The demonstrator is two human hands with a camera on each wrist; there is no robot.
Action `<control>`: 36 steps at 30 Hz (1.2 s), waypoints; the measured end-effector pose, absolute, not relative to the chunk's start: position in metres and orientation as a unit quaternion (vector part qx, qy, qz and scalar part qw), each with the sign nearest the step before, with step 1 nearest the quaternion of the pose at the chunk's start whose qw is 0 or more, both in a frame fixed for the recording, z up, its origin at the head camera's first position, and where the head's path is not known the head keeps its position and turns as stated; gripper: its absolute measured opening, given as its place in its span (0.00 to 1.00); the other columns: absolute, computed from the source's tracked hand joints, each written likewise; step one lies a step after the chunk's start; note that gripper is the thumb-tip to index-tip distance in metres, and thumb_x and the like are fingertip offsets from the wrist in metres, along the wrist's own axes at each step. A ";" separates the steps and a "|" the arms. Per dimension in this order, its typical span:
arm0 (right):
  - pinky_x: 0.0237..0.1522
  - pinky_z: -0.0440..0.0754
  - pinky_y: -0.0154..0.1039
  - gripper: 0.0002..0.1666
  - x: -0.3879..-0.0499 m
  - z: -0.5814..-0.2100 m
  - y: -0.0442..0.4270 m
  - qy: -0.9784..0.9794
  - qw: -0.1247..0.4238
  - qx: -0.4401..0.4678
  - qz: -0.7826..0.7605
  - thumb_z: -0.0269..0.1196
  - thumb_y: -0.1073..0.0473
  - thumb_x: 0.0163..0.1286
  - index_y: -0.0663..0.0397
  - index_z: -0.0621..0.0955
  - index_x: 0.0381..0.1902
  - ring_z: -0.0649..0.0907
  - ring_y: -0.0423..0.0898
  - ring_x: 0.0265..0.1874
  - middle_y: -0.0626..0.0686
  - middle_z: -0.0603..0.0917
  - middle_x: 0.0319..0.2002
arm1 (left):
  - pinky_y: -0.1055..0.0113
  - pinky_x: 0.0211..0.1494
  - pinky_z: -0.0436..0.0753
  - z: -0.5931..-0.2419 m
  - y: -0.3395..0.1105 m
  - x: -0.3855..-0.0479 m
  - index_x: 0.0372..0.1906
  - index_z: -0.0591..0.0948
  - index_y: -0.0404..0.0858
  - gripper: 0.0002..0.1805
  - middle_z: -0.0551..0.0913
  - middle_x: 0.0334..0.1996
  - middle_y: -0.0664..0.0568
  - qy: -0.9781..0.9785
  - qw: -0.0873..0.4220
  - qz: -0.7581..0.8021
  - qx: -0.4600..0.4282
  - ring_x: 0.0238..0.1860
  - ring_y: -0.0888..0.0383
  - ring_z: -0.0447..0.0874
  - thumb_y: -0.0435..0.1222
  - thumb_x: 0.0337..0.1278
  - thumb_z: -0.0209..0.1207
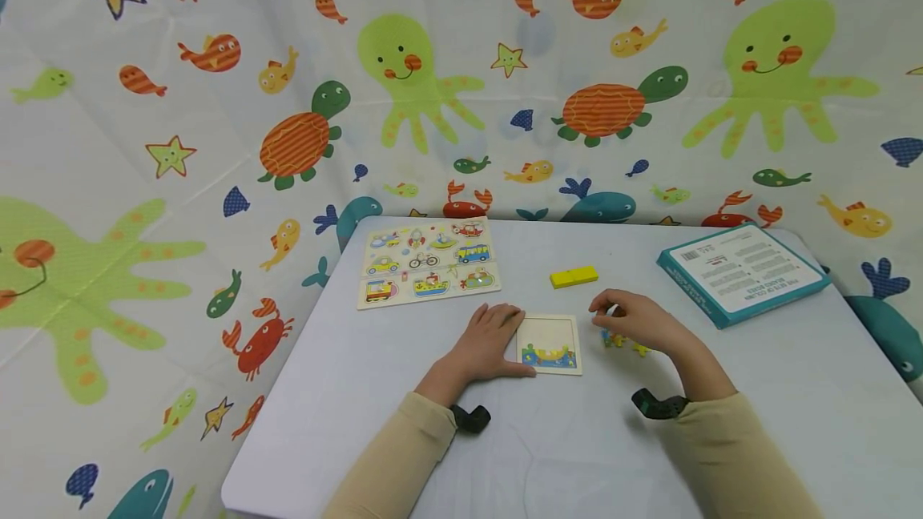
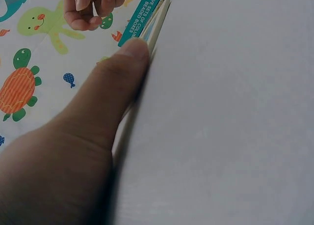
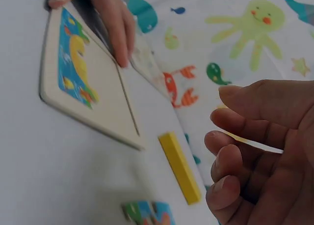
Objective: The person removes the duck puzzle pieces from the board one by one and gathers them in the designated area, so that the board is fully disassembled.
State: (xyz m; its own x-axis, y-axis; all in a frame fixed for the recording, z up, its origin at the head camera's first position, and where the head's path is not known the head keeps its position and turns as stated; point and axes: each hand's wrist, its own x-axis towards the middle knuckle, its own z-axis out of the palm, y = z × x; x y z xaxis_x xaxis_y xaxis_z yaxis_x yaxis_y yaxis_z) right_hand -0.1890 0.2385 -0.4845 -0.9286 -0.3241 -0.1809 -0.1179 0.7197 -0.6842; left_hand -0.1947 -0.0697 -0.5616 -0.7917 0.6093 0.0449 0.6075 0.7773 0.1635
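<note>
At far left lies a pale wooden board with colourful vehicle pictures (image 1: 404,298). The left hand (image 1: 486,343), fingers extended, steadies a small square pale-wood puzzle tray (image 1: 548,331) on the table, its lower part filled with blue-and-yellow pieces. The tray looks light, stiff and easily slid, so its rim seems the best hold. Beyond it sits a yellow oblong block (image 1: 574,276). Small, colourful loose puzzle pieces (image 1: 640,349), probably light and rigid, suit an edge pinch; the right hand (image 1: 638,319) hangs above, fingers loosely curled, no piece visible between them.
</note>
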 end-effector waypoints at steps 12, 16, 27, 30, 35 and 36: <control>0.34 0.78 0.37 0.14 -0.192 -0.499 0.185 0.896 0.172 -0.174 -0.370 0.64 0.55 0.70 0.52 0.80 0.50 0.77 0.45 0.33 0.50 0.79 0.40 | 0.49 0.81 0.48 -0.565 -0.070 -0.197 0.77 0.58 0.48 0.62 0.60 0.73 0.58 0.943 0.002 0.079 0.322 0.75 0.58 0.54 0.82 0.40 0.44; 0.35 0.77 0.38 0.13 -0.191 -0.503 0.173 0.896 0.176 -0.185 -0.364 0.64 0.54 0.69 0.50 0.81 0.49 0.77 0.46 0.34 0.48 0.79 0.39 | 0.48 0.81 0.48 -0.566 -0.070 -0.197 0.77 0.59 0.48 0.62 0.61 0.72 0.57 0.943 -0.001 0.081 0.324 0.75 0.57 0.55 0.82 0.40 0.44; 0.38 0.76 0.39 0.10 -0.193 -0.516 0.151 0.893 0.183 -0.205 -0.356 0.65 0.53 0.68 0.45 0.82 0.46 0.77 0.44 0.35 0.45 0.81 0.36 | 0.48 0.81 0.49 -0.563 -0.071 -0.196 0.77 0.60 0.47 0.61 0.62 0.73 0.57 0.944 -0.003 0.073 0.323 0.76 0.57 0.55 0.81 0.42 0.48; 0.38 0.77 0.38 0.11 -0.193 -0.518 0.148 0.893 0.189 -0.206 -0.353 0.65 0.53 0.68 0.45 0.82 0.47 0.78 0.43 0.34 0.44 0.81 0.37 | 0.48 0.80 0.50 -0.561 -0.071 -0.195 0.77 0.59 0.48 0.60 0.62 0.73 0.57 0.944 -0.001 0.069 0.324 0.76 0.56 0.55 0.80 0.42 0.48; 0.39 0.78 0.38 0.12 -0.192 -0.521 0.146 0.895 0.188 -0.217 -0.342 0.64 0.52 0.69 0.47 0.82 0.47 0.78 0.42 0.34 0.45 0.82 0.36 | 0.48 0.80 0.50 -0.561 -0.070 -0.195 0.77 0.59 0.47 0.61 0.61 0.72 0.57 0.943 -0.003 0.067 0.326 0.76 0.57 0.55 0.81 0.42 0.47; 0.40 0.78 0.38 0.12 -0.192 -0.521 0.146 0.895 0.187 -0.219 -0.340 0.65 0.52 0.69 0.47 0.82 0.47 0.78 0.42 0.34 0.45 0.82 0.36 | 0.48 0.80 0.51 -0.561 -0.070 -0.195 0.77 0.59 0.47 0.61 0.61 0.72 0.57 0.943 -0.003 0.067 0.327 0.75 0.57 0.55 0.81 0.42 0.46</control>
